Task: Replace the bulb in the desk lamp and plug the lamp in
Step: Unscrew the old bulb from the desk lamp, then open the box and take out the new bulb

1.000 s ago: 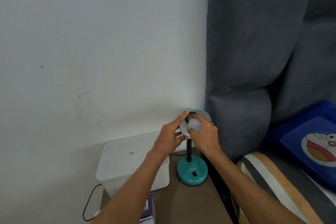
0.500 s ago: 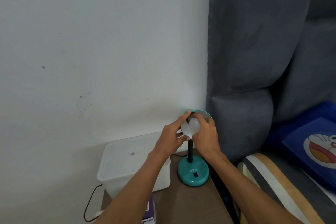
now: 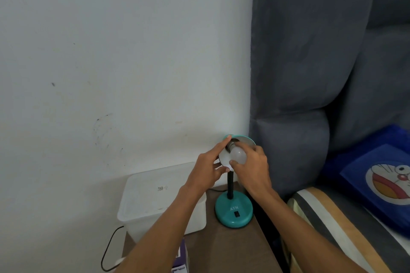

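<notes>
Against the white wall (image 3: pixel 111 51), on a brown desk (image 3: pixel 233 248), stood a teal desk lamp (image 3: pixel 234 211) with a round base, a black switch on that base, and a black flexible neck rising to a teal shade (image 3: pixel 246 139) tipped toward the camera. At the shade, a white bulb (image 3: pixel 238 154) sat with its metal screw base pointed into the socket; whether the threads were seated could not be told. The right hand (image 3: pixel 253 166) gripped the bulb, thumb beneath the globe and fingers curled over its top. The left hand (image 3: pixel 207 168) held the shade, its index finger stretched up along the teal rim and its thumb curled under the white inner face. Both forearms reached in from the bottom edge.

Just left of the lamp base, a translucent white plastic box (image 3: pixel 159 197) with a lid rested on the desk, a small printed label on top. A black cord (image 3: pixel 108 248) looped down beside the box. A purple carton (image 3: pixel 180 259) showed partly near the left forearm. To the right rose a grey padded headboard (image 3: pixel 310 73), with a striped pillow (image 3: pixel 328 224) and a blue cartoon-print pillow (image 3: pixel 381 179) below it.
</notes>
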### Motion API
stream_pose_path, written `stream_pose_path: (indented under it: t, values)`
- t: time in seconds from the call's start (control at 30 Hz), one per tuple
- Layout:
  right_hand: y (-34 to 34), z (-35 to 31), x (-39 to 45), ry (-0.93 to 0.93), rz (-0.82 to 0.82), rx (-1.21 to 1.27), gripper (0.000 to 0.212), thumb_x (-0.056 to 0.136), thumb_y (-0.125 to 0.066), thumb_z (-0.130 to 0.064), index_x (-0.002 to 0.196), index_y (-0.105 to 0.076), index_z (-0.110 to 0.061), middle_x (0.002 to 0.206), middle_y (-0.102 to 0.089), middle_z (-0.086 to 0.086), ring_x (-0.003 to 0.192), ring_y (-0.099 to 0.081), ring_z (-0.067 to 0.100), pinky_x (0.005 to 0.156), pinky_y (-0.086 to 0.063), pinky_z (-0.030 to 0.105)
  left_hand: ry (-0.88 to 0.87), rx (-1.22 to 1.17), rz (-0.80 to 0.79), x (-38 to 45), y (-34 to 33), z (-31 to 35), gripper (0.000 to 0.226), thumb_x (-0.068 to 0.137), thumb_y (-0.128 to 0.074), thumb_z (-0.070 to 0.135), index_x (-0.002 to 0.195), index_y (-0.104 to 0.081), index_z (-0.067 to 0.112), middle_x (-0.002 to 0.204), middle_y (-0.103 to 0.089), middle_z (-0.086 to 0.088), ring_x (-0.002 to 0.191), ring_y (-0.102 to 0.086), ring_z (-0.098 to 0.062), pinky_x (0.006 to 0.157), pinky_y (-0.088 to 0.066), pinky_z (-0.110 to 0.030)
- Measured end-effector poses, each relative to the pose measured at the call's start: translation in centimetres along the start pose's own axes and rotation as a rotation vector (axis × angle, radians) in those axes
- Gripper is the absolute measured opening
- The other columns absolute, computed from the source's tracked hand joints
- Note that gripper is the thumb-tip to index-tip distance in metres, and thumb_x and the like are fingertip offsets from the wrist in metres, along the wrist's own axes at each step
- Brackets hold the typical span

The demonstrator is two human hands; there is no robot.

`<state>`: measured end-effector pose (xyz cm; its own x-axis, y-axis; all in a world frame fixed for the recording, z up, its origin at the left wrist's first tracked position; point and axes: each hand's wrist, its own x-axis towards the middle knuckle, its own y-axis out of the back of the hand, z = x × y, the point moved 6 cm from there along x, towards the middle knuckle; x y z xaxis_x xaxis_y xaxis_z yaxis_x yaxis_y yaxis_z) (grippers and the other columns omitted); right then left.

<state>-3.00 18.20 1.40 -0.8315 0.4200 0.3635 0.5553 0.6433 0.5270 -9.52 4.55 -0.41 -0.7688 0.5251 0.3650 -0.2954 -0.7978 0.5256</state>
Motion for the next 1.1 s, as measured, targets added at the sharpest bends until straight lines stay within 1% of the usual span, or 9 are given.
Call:
stream_pose_path:
  t: [0.23, 0.37, 0.47, 0.57, 0.77, 0.9, 1.0, 1.03, 1.1]
  values:
    - [2.1, -0.1, -1.3, 0.029, 0.026, -0.016, 0.055, 0.076, -0.079, -0.022, 0.128, -0.063, -0.027, 0.119, -0.065, 0.004, 0.104, -0.062, 0.021, 0.083, -0.047, 0.024, -0.003, 0.110, -0.056, -0.3, 0.5, 0.8, 0.096, 0.089, -0.077, -0.003, 0.159, -0.034, 0.046, 0.154, -0.053, 0.010, 0.135, -0.056, -0.011, 0.112, -0.052, -0.033]
    - [4.0, -0.6, -2.5, 0.006, 0.012, 0.004, 0.053, 0.077, -0.077, -0.017, 0.127, -0.063, -0.025, 0.121, -0.059, 0.003, 0.105, -0.060, 0.020, 0.084, -0.043, 0.021, 0.034, 0.253, -0.059, -1.8, 1.7, 1.9, 0.108, 0.083, -0.087, 0.019, 0.162, -0.019, 0.049, 0.155, -0.054, 0.006, 0.136, -0.054, -0.015, 0.111, -0.046, -0.025]
    - [4.9, -0.8, -3.4, -0.004, -0.006, 0.007, 0.051, 0.077, -0.076, -0.015, 0.126, -0.064, -0.027, 0.120, -0.050, 0.001, 0.105, -0.057, 0.021, 0.085, -0.043, 0.022, 0.034, 0.284, -0.017, -3.6, 3.1, 2.4, 0.095, 0.084, -0.087, 0.030, 0.161, -0.033, 0.040, 0.159, -0.049, 0.008, 0.144, -0.047, -0.011, 0.117, -0.042, -0.028]
    - [5.4, -1.6, -5.0, 0.015, -0.026, -0.013, 0.051, 0.077, -0.075, -0.017, 0.126, -0.065, -0.027, 0.118, -0.052, 0.002, 0.103, -0.057, 0.021, 0.085, -0.046, 0.025, 0.079, 0.317, 0.044, -7.0, 4.7, 2.4, 0.078, 0.085, -0.085, 0.038, 0.153, -0.049, 0.035, 0.151, -0.059, 0.005, 0.139, -0.053, -0.010, 0.118, -0.043, -0.033]
    - [4.0, -2.1, -9.8, 0.028, -0.108, -0.011, 0.053, 0.073, -0.080, -0.019, 0.124, -0.066, -0.024, 0.117, -0.062, 0.003, 0.101, -0.061, 0.021, 0.090, -0.053, 0.038, 0.236, 0.301, 0.168, -16.4, 6.5, 0.0, 0.060, 0.085, -0.085, 0.040, 0.139, -0.064, 0.028, 0.135, -0.069, 0.004, 0.128, -0.061, -0.013, 0.109, -0.041, -0.024]
    - [1.9, -1.1, -13.4, -0.016, -0.195, -0.025, 0.050, 0.074, -0.079, -0.018, 0.121, -0.067, -0.027, 0.114, -0.065, 0.001, 0.099, -0.062, 0.017, 0.090, -0.055, 0.041, 0.326, 0.251, 0.209, -21.8, 6.2, -2.7, 0.063, 0.079, -0.090, 0.037, 0.135, -0.067, 0.024, 0.136, -0.066, 0.000, 0.127, -0.060, -0.019, 0.111, -0.047, -0.035]
    - [0.2, -0.7, -15.7, -0.043, -0.259, 0.041, 0.027, 0.081, -0.075, -0.020, 0.105, -0.071, -0.033, 0.102, -0.066, -0.004, 0.091, -0.061, 0.011, 0.088, -0.050, 0.031, 0.360, 0.181, 0.211, -24.4, 5.7, -4.9, 0.072, 0.073, -0.094, 0.034, 0.137, -0.063, 0.026, 0.135, -0.060, 0.001, 0.126, -0.060, -0.019, 0.106, -0.052, -0.031]
    - [-0.6, -0.2, -16.4, -0.068, -0.280, 0.053, 0.024, 0.084, -0.073, -0.023, 0.108, -0.070, -0.030, 0.105, -0.066, -0.004, 0.093, -0.060, 0.011, 0.090, -0.048, 0.029, 0.372, 0.138, 0.212, -25.1, 5.5, -5.6, 0.076, 0.071, -0.096, 0.033, 0.138, -0.060, 0.028, 0.136, -0.056, 0.002, 0.125, -0.061, -0.019, 0.103, -0.056, -0.030]
    - [-2.3, 1.2, -17.3, -0.135, -0.332, -0.026, 0.036, 0.089, -0.067, -0.033, 0.123, -0.065, -0.023, 0.120, -0.065, 0.001, 0.107, -0.059, 0.017, 0.101, -0.046, 0.036, 0.390, 0.076, 0.214, -26.0, 4.9, -6.8, 0.083, 0.069, -0.098, 0.030, 0.139, -0.054, 0.031, 0.138, -0.052, 0.002, 0.124, -0.060, -0.017, 0.099, -0.060, -0.029]
